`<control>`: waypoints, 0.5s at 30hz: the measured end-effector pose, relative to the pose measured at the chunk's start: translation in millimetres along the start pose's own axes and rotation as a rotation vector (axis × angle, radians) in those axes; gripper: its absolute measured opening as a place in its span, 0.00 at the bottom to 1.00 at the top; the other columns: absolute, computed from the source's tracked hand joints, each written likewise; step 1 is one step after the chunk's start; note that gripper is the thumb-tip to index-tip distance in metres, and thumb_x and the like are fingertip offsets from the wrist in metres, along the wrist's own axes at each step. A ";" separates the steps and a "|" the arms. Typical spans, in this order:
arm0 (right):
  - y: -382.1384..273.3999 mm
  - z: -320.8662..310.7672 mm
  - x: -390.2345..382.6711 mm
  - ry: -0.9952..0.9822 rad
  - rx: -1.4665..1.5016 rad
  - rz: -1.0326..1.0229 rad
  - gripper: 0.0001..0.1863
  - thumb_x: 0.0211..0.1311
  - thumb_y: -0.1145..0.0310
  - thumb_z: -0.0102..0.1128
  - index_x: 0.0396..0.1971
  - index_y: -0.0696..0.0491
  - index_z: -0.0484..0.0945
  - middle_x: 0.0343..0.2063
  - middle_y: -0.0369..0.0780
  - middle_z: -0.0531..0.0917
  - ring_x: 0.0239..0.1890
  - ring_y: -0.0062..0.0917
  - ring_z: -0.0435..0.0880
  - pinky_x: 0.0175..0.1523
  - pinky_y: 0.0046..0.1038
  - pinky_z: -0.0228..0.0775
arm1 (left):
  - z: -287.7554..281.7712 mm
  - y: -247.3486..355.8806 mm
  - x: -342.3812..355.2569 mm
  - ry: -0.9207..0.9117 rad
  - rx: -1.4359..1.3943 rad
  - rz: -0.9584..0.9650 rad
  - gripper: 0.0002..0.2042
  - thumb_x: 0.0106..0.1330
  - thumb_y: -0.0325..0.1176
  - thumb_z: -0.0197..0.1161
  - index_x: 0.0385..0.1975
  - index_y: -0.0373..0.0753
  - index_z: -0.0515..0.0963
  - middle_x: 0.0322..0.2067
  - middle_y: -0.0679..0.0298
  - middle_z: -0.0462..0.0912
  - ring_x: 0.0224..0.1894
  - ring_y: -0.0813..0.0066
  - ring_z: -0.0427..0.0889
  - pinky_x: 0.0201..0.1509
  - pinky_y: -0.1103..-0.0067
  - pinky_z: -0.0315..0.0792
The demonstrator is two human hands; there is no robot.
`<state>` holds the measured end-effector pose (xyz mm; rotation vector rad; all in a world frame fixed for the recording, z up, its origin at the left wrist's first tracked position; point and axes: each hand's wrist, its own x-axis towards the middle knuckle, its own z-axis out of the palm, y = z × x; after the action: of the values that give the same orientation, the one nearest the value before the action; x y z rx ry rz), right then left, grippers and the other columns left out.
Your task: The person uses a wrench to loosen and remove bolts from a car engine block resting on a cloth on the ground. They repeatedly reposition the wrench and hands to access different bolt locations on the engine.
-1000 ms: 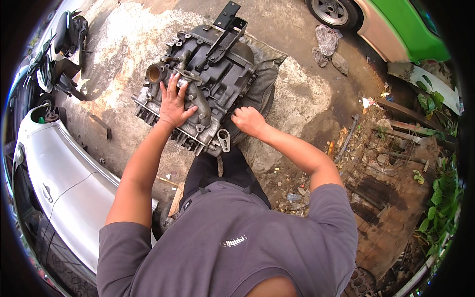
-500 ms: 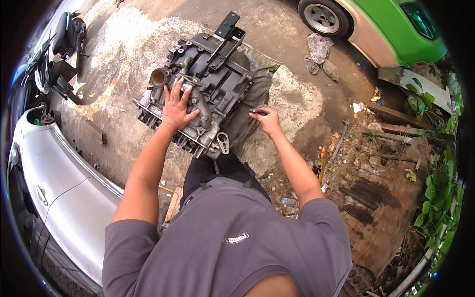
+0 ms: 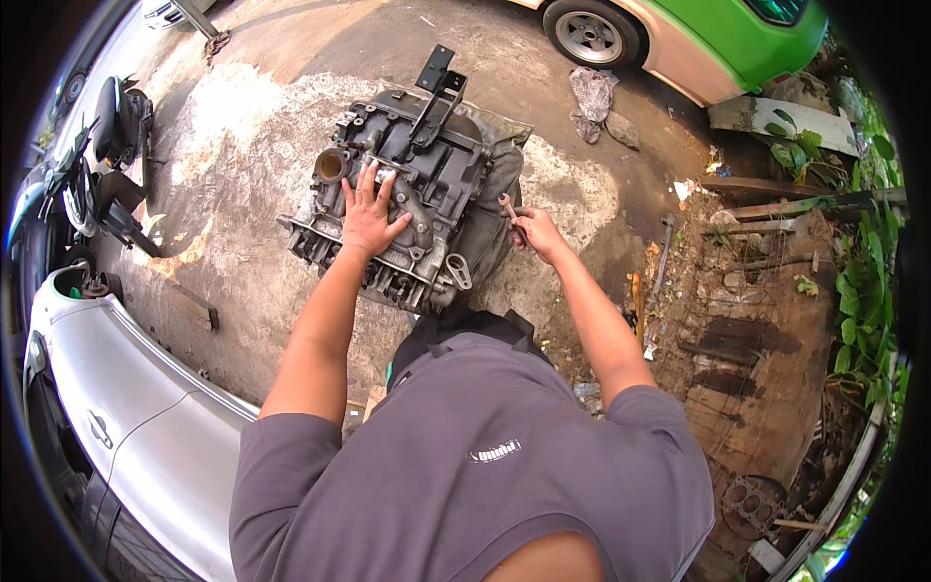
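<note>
A greasy dark engine (image 3: pixel 441 160) rests on a dark cloth (image 3: pixel 499 189) spread over the ground in front of me. My left hand (image 3: pixel 367 221) lies on its near left part with fingers spread, flat against the grey cast manifold (image 3: pixel 415 209), beside a round open port (image 3: pixel 331 166). Off the engine's right side, my right hand (image 3: pixel 539 235) is closed round a small wrench (image 3: pixel 507 206), its open jaw pointing up and away from me. A metal lifting eye (image 3: pixel 459 272) sticks out at the near right corner. The palm hides the wrench's lower end.
On the left stand a silver car (image 3: pixel 160 407) and a motorcycle (image 3: pixel 121 160). A green and cream vehicle (image 3: pixel 679 44) is at the far right. Scrap wood (image 3: pixel 766 184), a rusty sheet (image 3: pixel 766 378), a gasket (image 3: pixel 754 504) and leafy plants (image 3: pixel 858 281) line the right side.
My right hand has turned, so the wrench now points up and shows clearly. The left hand stays on the manifold. The whole view has shifted a little.
</note>
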<state>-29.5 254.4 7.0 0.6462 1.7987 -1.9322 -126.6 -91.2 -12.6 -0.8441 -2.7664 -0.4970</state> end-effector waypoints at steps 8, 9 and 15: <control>-3.0 15.9 -8.9 0.133 -1.037 -0.156 0.16 0.69 0.61 0.54 0.50 0.53 0.81 0.34 0.45 0.85 0.41 0.38 0.85 0.47 0.38 0.76 | -7.1 8.5 -1.9 -0.005 -0.012 -0.036 0.42 0.63 0.59 0.59 0.73 0.47 0.51 0.74 0.50 0.45 0.77 0.52 0.40 0.76 0.48 0.32; -4.8 16.4 -5.4 0.148 -1.209 -0.097 0.17 0.68 0.59 0.55 0.49 0.52 0.81 0.37 0.46 0.86 0.44 0.41 0.84 0.50 0.40 0.75 | -10.4 10.3 1.2 0.023 -0.018 -0.029 0.43 0.63 0.58 0.59 0.74 0.47 0.50 0.74 0.50 0.44 0.77 0.52 0.41 0.76 0.48 0.32; -4.1 28.1 23.3 -0.053 -1.260 -0.083 0.16 0.63 0.62 0.57 0.48 0.48 0.84 0.47 0.46 0.85 0.51 0.42 0.83 0.54 0.41 0.75 | -16.8 51.1 -23.7 0.067 -0.159 -0.319 0.45 0.64 0.52 0.61 0.76 0.46 0.44 0.75 0.49 0.40 0.77 0.49 0.42 0.74 0.46 0.35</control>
<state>-52.1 226.8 -2.0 0.0572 2.4879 -0.5158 -76.4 -69.5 9.1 -0.4034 -2.8380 -0.7939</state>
